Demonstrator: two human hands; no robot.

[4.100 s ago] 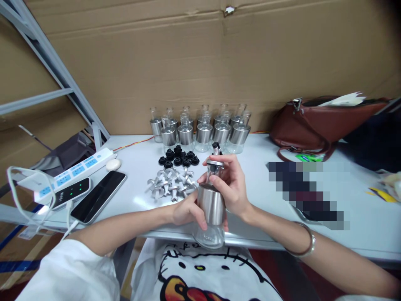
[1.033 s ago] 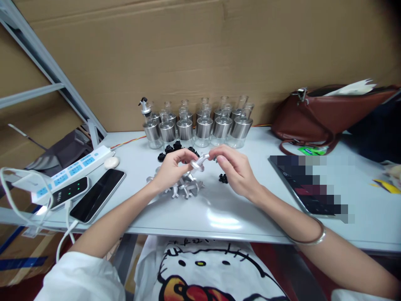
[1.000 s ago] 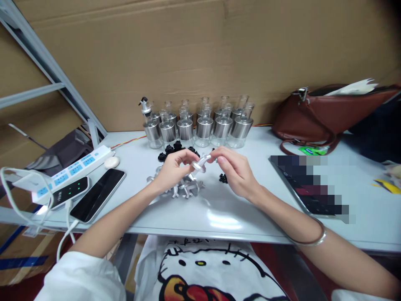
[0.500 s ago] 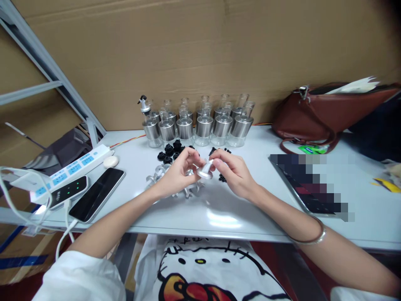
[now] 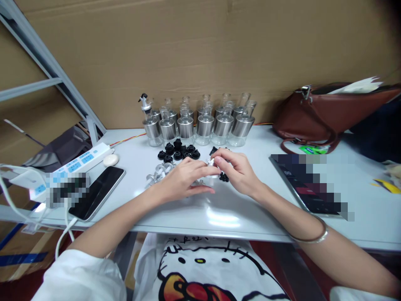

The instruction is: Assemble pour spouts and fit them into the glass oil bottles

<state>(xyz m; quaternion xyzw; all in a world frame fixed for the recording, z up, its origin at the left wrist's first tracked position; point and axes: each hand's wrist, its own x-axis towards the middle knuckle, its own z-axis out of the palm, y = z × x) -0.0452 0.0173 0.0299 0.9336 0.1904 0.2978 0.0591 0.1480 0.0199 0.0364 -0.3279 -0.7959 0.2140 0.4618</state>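
Observation:
My left hand (image 5: pixel 184 179) and my right hand (image 5: pixel 236 170) meet over the white table (image 5: pixel 225 209), both pinching one small silver spout cap (image 5: pixel 212 163). Under my left hand lies a pile of silver spout caps (image 5: pixel 159 173). Just behind it sit several black rubber stoppers (image 5: pixel 178 152), and a few tiny black pieces (image 5: pixel 223 177) lie by my right fingers. Several glass bottles with steel sleeves (image 5: pixel 205 123) stand in rows at the back. The leftmost bottle (image 5: pixel 149 121) carries a fitted pourer.
A white power strip (image 5: pixel 79 158), a small white oval object (image 5: pixel 110 159) and a black phone (image 5: pixel 96 192) lie at the left. A brown leather bag (image 5: pixel 326 115) rests at the back right, against the cardboard wall (image 5: pixel 200 54). A grey metal frame (image 5: pixel 53 79) slants at the left.
The bottle I held four seconds ago now stands at the left end of the rows. Both hands have since lowered toward the table with the silver cap between them.

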